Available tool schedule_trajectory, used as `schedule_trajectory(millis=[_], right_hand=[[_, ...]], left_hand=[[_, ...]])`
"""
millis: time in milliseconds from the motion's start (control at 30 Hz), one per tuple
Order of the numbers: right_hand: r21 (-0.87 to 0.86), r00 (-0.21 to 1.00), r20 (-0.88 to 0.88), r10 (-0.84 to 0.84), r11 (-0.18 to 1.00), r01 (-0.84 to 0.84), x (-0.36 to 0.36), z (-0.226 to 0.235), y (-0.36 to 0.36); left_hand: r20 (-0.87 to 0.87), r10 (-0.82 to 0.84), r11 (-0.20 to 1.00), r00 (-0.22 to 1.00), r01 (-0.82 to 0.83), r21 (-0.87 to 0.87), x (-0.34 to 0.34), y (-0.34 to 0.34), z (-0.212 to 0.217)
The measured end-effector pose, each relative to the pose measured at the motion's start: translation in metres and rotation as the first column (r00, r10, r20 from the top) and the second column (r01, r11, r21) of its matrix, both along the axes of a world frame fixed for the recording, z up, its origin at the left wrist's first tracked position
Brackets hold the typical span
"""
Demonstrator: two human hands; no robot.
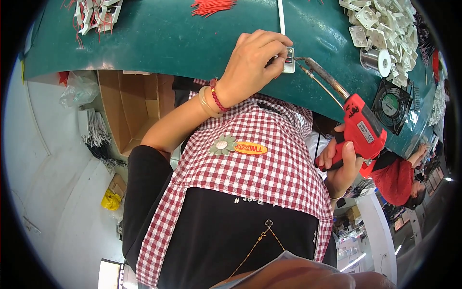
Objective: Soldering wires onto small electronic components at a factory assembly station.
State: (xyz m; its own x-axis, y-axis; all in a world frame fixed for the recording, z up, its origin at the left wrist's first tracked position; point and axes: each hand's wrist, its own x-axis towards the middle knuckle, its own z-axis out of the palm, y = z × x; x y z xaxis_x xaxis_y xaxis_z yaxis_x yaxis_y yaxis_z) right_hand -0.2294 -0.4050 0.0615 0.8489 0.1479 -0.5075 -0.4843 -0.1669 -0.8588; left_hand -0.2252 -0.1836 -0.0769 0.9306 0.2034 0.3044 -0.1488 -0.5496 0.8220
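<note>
A red soldering gun (pixel 362 127) is gripped by its handle in my right hand (pixel 340 161), below the table's edge. Its long metal barrel slants up and left, and the tip meets a small white plastic housing (pixel 289 66) on the table. A thin feed tube runs beside the barrel. With curled fingers, my left hand (pixel 260 60) holds that housing from its left side. Something small, dark and red shows inside the housing beside my fingertips; the rest of it is hidden. A white cable (pixel 281 17) leads away from the housing toward the far side.
Many white plastic pieces (pixel 385 29) lie heaped at the far right, near a solder spool (pixel 375 61) and a black fan (pixel 392 106). Red wires (pixel 211 6) and wired white parts (pixel 98 14) sit at the back. A cardboard box (pixel 130 106) stands below the table's edge. Another person (pixel 394 178) works at right.
</note>
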Motion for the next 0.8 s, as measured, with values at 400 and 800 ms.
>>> schedule_trajectory(millis=[400,800], right_hand=[[0.086,0.999,0.041,-0.009,0.996,0.006,0.002,-0.018,-0.010],[0.611,0.973,0.006,-0.232,0.771,0.180,0.021,-0.108,-0.017]], left_hand=[[-0.027,-0.025,1.000,0.999,0.025,0.002,-0.002,0.004,-0.001],[-0.061,-0.041,0.999,0.997,0.041,0.000,-0.004,0.005,0.005]])
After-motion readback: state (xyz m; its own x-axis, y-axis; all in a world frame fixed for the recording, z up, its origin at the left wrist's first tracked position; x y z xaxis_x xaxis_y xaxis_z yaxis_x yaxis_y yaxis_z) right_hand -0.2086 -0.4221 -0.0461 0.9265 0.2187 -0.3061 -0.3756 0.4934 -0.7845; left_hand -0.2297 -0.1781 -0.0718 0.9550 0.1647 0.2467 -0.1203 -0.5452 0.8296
